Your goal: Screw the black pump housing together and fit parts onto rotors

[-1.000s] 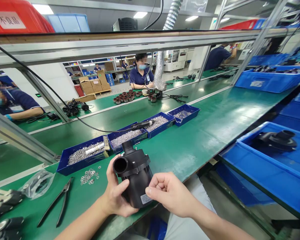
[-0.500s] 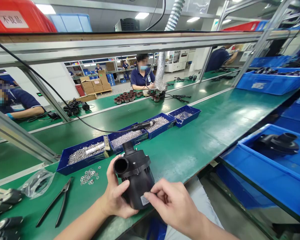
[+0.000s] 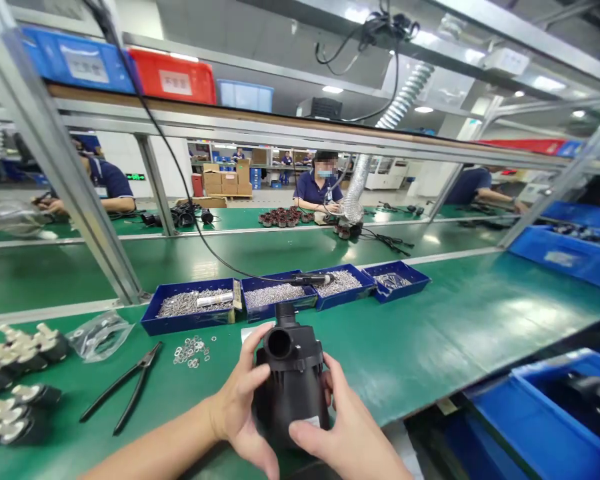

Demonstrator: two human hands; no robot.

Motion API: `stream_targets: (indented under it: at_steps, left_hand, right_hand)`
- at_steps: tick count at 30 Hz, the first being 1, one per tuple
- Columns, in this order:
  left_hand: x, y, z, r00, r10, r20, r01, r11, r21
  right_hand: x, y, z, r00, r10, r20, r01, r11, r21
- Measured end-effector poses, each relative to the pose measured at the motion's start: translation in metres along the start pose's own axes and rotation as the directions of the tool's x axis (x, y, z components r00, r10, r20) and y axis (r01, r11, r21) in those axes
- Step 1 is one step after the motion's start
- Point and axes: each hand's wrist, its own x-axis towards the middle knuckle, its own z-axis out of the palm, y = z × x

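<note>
Main risk: slip or drop. The black plastic pump-shaped housing (image 3: pixel 294 390), with its two round ports, sat at the near middle of the green tabletop (image 3: pixel 445 340), between both hands; smooth curved sides could have let it slide if either grip loosened. Base hidden, so couldn't tell whether it rested on the surface. Second risk: the small white label (image 3: pixel 313 422) low on the near side might have creased or smeared under thumb pressure. Third: a wide swing left could have scattered the loose silver metal washers (image 3: pixel 193 350).

Pose: left hand (image 3: pixel 243 403) curved round the left side, thumb in front, index finger behind, clasping the body. Right hand (image 3: pixel 347 413) wrapped the right side, fingers bent, thumb across the front by the label. Forearms came in from the near edge.
</note>
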Motion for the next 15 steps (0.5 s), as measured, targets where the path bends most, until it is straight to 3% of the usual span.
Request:
stream_targets:
  at_steps: [3, 6, 10, 12, 15]
  left_hand:
    - [-0.005, -0.004, 0.007, 0.956, -0.257, -0.145, 0.230, 0.956, -0.181]
    - [-0.011, -0.010, 0.015, 0.888, -0.430, -0.164, 0.372, 0.880, -0.295]
    - [-0.014, -0.018, 0.019, 0.836, -0.540, -0.100, 0.449, 0.777, -0.441]
    - [-0.013, -0.019, 0.018, 0.834, -0.549, -0.051, 0.454, 0.737, -0.501]
    - [-0.013, -0.018, 0.016, 0.848, -0.528, -0.042, 0.440, 0.747, -0.499]
  right_hand:
    - [0.006, 0.015, 0.000, 1.000, -0.012, 0.011, 0.011, 0.998, 0.056]
    - [0.013, 0.033, 0.001, 0.998, -0.034, 0.043, 0.030, 0.994, 0.102]
    - [0.017, 0.050, 0.004, 0.998, -0.040, 0.057, 0.029, 0.980, 0.196]
    - [0.017, 0.054, 0.003, 0.997, -0.038, 0.065, 0.023, 0.973, 0.228]
    - [0.017, 0.055, -0.003, 0.995, -0.037, 0.097, 0.017, 0.979, 0.201]
